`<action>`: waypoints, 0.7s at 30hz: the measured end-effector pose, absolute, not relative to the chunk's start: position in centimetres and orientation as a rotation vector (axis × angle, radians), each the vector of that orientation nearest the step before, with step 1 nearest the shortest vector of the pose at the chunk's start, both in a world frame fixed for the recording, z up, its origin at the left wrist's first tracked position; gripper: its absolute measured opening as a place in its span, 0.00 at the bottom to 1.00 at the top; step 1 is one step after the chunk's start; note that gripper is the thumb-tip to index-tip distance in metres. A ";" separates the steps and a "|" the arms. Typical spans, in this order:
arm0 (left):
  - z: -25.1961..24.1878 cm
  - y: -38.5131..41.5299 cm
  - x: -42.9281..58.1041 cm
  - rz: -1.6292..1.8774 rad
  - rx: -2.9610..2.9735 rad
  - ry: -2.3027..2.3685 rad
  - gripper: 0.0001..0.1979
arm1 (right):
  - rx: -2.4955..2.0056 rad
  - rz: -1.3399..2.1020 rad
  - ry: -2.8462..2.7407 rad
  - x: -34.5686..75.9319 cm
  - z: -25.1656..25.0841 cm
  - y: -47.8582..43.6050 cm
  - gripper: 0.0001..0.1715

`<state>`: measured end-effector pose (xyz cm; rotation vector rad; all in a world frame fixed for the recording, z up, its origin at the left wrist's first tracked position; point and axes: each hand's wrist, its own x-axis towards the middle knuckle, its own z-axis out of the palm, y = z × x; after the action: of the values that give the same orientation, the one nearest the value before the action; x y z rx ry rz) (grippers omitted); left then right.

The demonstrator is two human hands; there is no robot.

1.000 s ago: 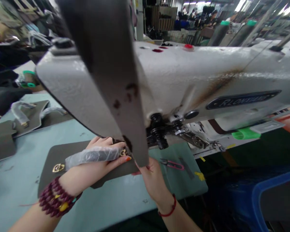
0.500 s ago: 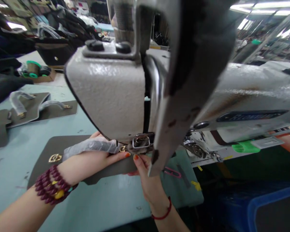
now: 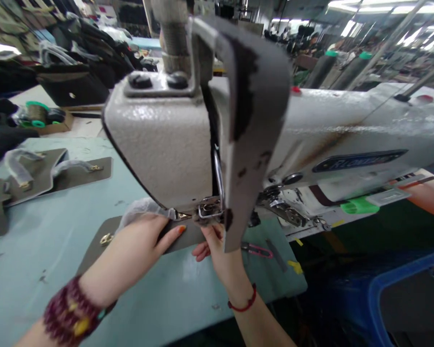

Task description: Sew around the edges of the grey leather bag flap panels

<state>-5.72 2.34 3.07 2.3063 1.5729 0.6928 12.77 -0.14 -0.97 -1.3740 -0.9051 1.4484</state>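
A grey leather bag panel (image 3: 183, 236) lies on the table under the head of a white industrial sewing machine (image 3: 155, 144). My left hand (image 3: 137, 241) rests across it and holds it down, and a plastic-wrapped strap (image 3: 139, 209) shows beyond my fingers. My right hand (image 3: 215, 253) pinches the panel's near edge just below a silver metal buckle (image 3: 210, 210), which sits at the needle area. A gold clasp (image 3: 106, 238) shows by my left wrist. A grey stained guard (image 3: 251, 115) hangs in front of the machine and hides the needle.
Several grey panels with wrapped straps (image 3: 39, 173) lie on the pale blue table at left. Red-handled thread snips (image 3: 256, 250) lie on a green mat (image 3: 275, 238). Thread spools (image 3: 36, 114) stand behind. A blue stool (image 3: 383, 294) stands at lower right.
The gold clasp and panel have swung towards the machine. My left hand has moved up over the wrapped strap, and the buckle now sits further under the machine head.
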 end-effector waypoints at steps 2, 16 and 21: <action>2.2 -1.4 -5.0 0.737 2.242 1.588 0.17 | -1.422 1.401 -0.947 12.8 -1.0 -0.3 0.28; -2.8 -1.2 0.3 0.971 0.775 1.351 0.20 | -1.517 1.054 -1.325 13.6 0.0 0.0 0.31; -1.9 -1.5 -0.8 0.763 0.930 1.586 0.22 | -1.516 1.070 -1.331 13.8 -0.4 -0.2 0.32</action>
<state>-0.77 -1.47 -1.85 0.9300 1.5857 0.7634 13.83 -0.16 -0.38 -1.5159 -1.3306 1.0697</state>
